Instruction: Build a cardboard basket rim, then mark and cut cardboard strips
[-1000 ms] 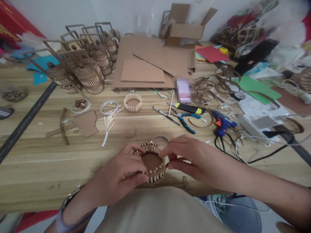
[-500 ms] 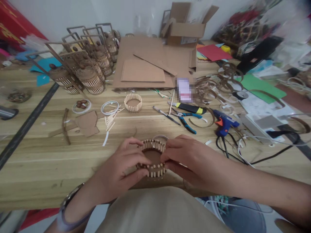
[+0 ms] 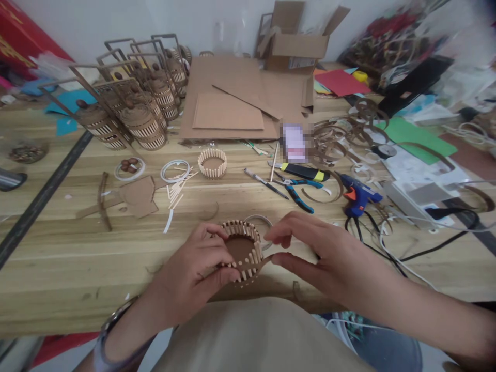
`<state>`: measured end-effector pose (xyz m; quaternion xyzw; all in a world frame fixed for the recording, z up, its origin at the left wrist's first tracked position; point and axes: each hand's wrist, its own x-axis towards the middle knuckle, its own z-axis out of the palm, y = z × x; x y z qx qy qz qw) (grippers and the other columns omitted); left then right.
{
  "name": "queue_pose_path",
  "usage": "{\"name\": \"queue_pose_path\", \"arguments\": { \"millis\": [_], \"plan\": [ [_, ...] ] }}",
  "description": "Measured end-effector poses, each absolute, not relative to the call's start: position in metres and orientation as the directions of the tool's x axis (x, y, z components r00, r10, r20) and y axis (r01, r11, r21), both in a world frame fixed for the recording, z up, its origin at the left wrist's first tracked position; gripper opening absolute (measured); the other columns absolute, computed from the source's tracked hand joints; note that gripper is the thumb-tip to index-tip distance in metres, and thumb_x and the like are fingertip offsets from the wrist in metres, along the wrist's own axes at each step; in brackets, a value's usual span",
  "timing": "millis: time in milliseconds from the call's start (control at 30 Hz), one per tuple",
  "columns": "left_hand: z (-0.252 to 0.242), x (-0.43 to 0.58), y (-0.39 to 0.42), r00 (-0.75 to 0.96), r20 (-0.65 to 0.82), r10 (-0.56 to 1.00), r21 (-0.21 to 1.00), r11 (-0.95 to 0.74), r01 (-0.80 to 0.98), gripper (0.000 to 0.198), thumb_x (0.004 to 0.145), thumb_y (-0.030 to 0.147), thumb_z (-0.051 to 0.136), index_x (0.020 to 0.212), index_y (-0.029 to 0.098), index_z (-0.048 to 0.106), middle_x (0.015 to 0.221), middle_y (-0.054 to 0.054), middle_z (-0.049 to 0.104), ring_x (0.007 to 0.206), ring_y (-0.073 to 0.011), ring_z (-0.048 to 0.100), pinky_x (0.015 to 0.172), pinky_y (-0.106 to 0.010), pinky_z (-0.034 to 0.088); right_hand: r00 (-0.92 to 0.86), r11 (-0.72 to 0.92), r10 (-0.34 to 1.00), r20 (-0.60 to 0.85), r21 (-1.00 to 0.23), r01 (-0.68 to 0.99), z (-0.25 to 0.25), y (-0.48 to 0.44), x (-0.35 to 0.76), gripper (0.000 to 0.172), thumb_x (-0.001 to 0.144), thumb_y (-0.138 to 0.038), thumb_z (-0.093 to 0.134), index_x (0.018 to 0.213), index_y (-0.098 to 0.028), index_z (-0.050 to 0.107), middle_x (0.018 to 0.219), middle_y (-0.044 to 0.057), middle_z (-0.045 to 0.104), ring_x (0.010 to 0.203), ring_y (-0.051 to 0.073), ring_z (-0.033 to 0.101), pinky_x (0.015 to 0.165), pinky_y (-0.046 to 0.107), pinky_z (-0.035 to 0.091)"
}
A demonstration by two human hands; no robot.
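Observation:
My left hand (image 3: 197, 268) is wrapped round a small round basket (image 3: 241, 250) made of a brown cardboard disc ringed with upright pale sticks, held just above the table's near edge. My right hand (image 3: 310, 250) sits at the basket's right side, thumb and forefinger pinching a thin brown strip at its rim. A white ring (image 3: 260, 221) lies on the table right behind the basket.
A second stick basket (image 3: 212, 163) stands mid-table beside loose sticks (image 3: 175, 188) and white rings. Pliers (image 3: 296, 191), a utility knife (image 3: 304, 171) and a blue glue gun (image 3: 358, 195) lie to the right. Finished lanterns (image 3: 134, 111) stand back left, cardboard sheets (image 3: 232, 98) behind.
The basket has tilted and shifted slightly left in my left hand. My right hand has drawn a little off its right side, the fingers now pinching at the rim.

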<state>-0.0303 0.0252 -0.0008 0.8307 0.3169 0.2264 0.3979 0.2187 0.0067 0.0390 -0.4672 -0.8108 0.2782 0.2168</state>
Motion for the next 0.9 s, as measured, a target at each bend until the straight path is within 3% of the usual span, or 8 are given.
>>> {"name": "queue_pose_path", "arguments": {
  "millis": [100, 300, 467, 633, 900],
  "plan": [
    [-0.0006, -0.0326, 0.0256, 0.712, 0.12, 0.692, 0.81, -0.483, 0.333, 0.021, 0.099, 0.028, 0.057, 0.079, 0.021, 0.063, 0.076, 0.0, 0.064, 0.107, -0.0223, 0.053, 0.092, -0.034, 0.042, -0.504, 0.432, 0.86, 0.084, -0.647, 0.629, 0.0387, 0.0066, 0.2203, 0.015, 0.089, -0.008, 0.058, 0.093, -0.021, 0.063, 0.079, 0.0, 0.068, 0.077, 0.015, 0.065, 0.069, 0.026, 0.047],
    [0.0037, -0.0315, 0.0262, 0.761, 0.149, 0.632, 0.824, -0.505, 0.258, 0.023, 0.098, 0.03, 0.058, 0.077, 0.021, 0.063, 0.072, 0.001, 0.063, 0.102, -0.0211, 0.055, 0.094, -0.035, 0.042, -0.604, 0.558, 0.787, 0.126, -0.561, 0.611, 0.0334, 0.0088, 0.2191, 0.023, 0.094, -0.008, 0.051, 0.108, -0.019, 0.065, 0.088, 0.005, 0.069, 0.083, 0.018, 0.064, 0.074, 0.03, 0.045],
    [0.0063, -0.0319, 0.0261, 0.794, 0.153, 0.589, 0.835, -0.506, 0.215, 0.03, 0.1, 0.038, 0.055, 0.078, 0.021, 0.066, 0.071, 0.001, 0.065, 0.089, -0.0194, 0.058, 0.098, -0.039, 0.042, -0.664, 0.604, 0.741, 0.098, -0.53, 0.595, 0.0308, 0.0123, 0.219, 0.021, 0.095, -0.011, 0.054, 0.108, -0.018, 0.068, 0.085, 0.004, 0.065, 0.079, 0.018, 0.06, 0.071, 0.03, 0.041],
    [0.0059, -0.0322, 0.0253, 0.791, 0.153, 0.592, 0.853, -0.484, 0.197, 0.037, 0.1, 0.047, 0.052, 0.078, 0.021, 0.065, 0.072, 0.0, 0.066, 0.087, -0.0184, 0.058, 0.1, -0.039, 0.041, -0.679, 0.607, 0.73, 0.079, -0.533, 0.59, 0.031, 0.0124, 0.218, 0.019, 0.095, -0.013, 0.055, 0.103, -0.02, 0.071, 0.083, 0.004, 0.063, 0.076, 0.016, 0.057, 0.07, 0.029, 0.039],
    [-0.0004, -0.0379, 0.0276, 0.794, 0.178, 0.581, 0.858, -0.487, 0.164, 0.03, 0.099, 0.041, 0.057, 0.078, 0.02, 0.065, 0.074, 0.001, 0.067, 0.093, -0.0184, 0.058, 0.104, -0.04, 0.039, -0.644, 0.542, 0.763, 0.053, -0.595, 0.593, 0.0378, 0.0121, 0.2136, 0.022, 0.092, -0.006, 0.054, 0.091, -0.02, 0.071, 0.099, 0.006, 0.059, 0.08, 0.014, 0.056, 0.067, 0.025, 0.043]
  ]
}}
